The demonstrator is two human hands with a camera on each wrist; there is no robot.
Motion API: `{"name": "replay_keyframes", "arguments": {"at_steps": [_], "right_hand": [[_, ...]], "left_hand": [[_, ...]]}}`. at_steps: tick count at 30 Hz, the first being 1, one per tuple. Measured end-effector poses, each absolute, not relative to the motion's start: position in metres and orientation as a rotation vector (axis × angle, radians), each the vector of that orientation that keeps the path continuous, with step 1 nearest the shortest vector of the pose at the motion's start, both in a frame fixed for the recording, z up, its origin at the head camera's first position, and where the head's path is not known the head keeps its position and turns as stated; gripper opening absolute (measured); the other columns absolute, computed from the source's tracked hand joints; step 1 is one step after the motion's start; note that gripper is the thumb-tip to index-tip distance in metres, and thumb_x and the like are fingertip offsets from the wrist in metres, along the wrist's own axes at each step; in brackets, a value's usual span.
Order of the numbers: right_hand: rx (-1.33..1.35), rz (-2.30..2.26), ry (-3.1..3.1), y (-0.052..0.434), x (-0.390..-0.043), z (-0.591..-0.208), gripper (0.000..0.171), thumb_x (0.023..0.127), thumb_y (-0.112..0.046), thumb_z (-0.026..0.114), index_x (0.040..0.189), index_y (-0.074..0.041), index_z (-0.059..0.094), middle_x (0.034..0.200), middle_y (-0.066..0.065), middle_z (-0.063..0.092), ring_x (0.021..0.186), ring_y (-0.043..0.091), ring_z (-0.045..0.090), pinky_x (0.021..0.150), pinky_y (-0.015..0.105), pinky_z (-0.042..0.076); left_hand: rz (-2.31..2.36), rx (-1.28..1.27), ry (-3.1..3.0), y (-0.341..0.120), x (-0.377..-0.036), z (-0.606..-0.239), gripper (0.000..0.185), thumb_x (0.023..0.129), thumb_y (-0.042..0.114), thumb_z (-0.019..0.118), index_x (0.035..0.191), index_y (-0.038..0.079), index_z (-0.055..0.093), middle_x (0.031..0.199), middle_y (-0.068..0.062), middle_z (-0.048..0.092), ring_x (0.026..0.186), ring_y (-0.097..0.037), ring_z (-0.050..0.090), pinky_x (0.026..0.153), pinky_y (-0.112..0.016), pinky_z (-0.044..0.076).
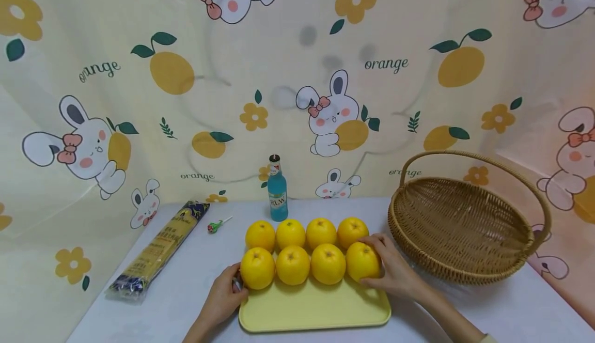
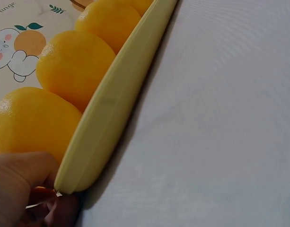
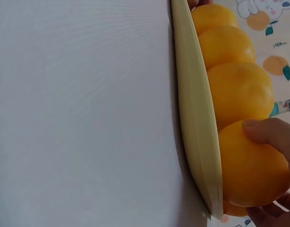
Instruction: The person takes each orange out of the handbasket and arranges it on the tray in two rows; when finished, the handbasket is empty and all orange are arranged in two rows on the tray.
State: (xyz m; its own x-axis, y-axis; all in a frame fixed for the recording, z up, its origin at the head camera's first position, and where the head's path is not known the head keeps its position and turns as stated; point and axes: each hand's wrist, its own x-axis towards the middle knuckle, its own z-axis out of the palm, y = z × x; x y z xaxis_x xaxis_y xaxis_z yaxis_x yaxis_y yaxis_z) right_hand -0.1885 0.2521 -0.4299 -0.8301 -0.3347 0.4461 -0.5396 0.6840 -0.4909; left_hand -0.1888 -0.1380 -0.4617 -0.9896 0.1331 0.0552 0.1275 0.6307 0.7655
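Note:
Two rows of oranges sit on a pale yellow tray (image 1: 316, 309), filling its back part. My right hand (image 1: 395, 270) holds the front-row orange at the right end (image 1: 362, 262), thumb on its near side and fingers behind it. The right wrist view shows the thumb pressed on that orange (image 3: 251, 165). At the tray's left edge, my left hand (image 1: 223, 294) grips the rim beside the left-end front orange (image 1: 257, 268). In the left wrist view its thumb lies at the tray corner, against an orange (image 2: 31, 120); the other fingers are partly hidden below.
A wicker basket (image 1: 460, 229) with a tall handle stands to the right. Behind the oranges is a blue bottle (image 1: 278, 193). A long packet of noodles (image 1: 160, 250) and a small wrapped lollipop (image 1: 216, 226) lie at the left. A printed curtain (image 1: 279, 48) hangs behind the table.

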Motion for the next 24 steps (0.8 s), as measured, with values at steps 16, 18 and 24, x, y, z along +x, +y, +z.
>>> {"name": "replay_keyframes", "arguments": {"at_steps": [16, 18, 24], "right_hand": [[0.683, 0.818, -2.616, 0.254, -0.183, -0.423, 0.087, 0.051, -0.040, 0.079, 0.126, -0.019, 0.039, 0.111, 0.000, 0.036, 0.100, 0.016, 0.040, 0.080, 0.045, 0.041], [0.708, 0.785, -2.599, 0.255, -0.182, -0.421, 0.089, 0.050, -0.042, 0.078, 0.126, -0.018, 0.038, 0.113, 0.002, 0.036, 0.101, 0.017, 0.040, 0.080, 0.046, 0.040], [0.814, 0.718, -2.561, 0.254, -0.179, -0.416, 0.087, 0.053, -0.045, 0.076, 0.125, -0.014, 0.040, 0.115, 0.003, 0.035, 0.102, 0.016, 0.038, 0.081, 0.045, 0.039]], "left_hand": [[1.324, 0.183, 2.801, -0.135, -0.189, -0.460, 0.058, 0.065, 0.007, 0.061, 0.121, 0.001, 0.043, 0.089, -0.004, 0.050, 0.060, -0.011, 0.043, 0.048, -0.021, 0.038], [1.324, 0.180, 2.797, -0.135, -0.189, -0.459, 0.059, 0.065, 0.007, 0.061, 0.121, 0.001, 0.043, 0.089, -0.004, 0.050, 0.060, -0.011, 0.043, 0.048, -0.021, 0.038], [1.317, 0.200, 2.838, -0.135, -0.187, -0.459, 0.058, 0.065, 0.007, 0.061, 0.120, 0.000, 0.044, 0.088, -0.004, 0.050, 0.059, -0.010, 0.043, 0.048, -0.020, 0.038]]}}
